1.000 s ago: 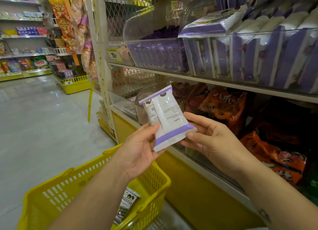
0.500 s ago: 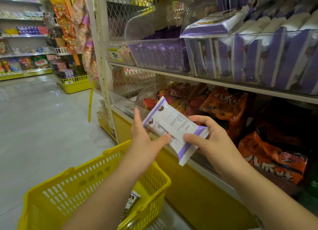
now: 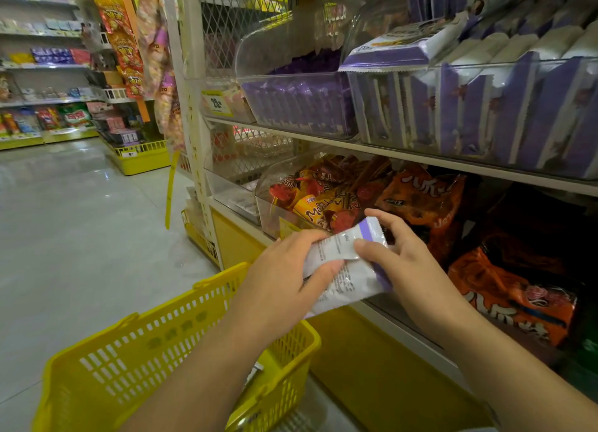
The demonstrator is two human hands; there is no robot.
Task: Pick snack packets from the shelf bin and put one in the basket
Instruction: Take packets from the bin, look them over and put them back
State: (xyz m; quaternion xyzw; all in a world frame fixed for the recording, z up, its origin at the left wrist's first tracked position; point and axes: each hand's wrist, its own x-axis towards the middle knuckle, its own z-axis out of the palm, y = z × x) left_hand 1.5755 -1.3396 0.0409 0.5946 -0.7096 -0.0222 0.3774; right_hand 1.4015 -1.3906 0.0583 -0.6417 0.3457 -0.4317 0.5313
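Two white and purple snack packets [image 3: 348, 274] lie stacked between my hands, just in front of the lower shelf. My left hand [image 3: 284, 282] grips their left end, thumb on top. My right hand [image 3: 404, 263] pinches the right end with thumb and fingers. The yellow basket [image 3: 155, 354] hangs below and to the left, with another packet [image 3: 250, 375] partly visible inside behind my left forearm. On the upper shelf a clear bin [image 3: 485, 108] holds several matching purple packets standing on edge.
A clear lower bin [image 3: 281, 211] of red and orange snacks sits just behind my hands. Orange bags [image 3: 514, 295] fill the lower shelf to the right. The yellow shelf base [image 3: 372, 360] runs beside the basket. Open aisle floor [image 3: 81, 237] lies left.
The packets have tilted from upright to nearly flat and come down toward the basket. My left hand has shifted over their left end, and my right hand has closed on the right end.
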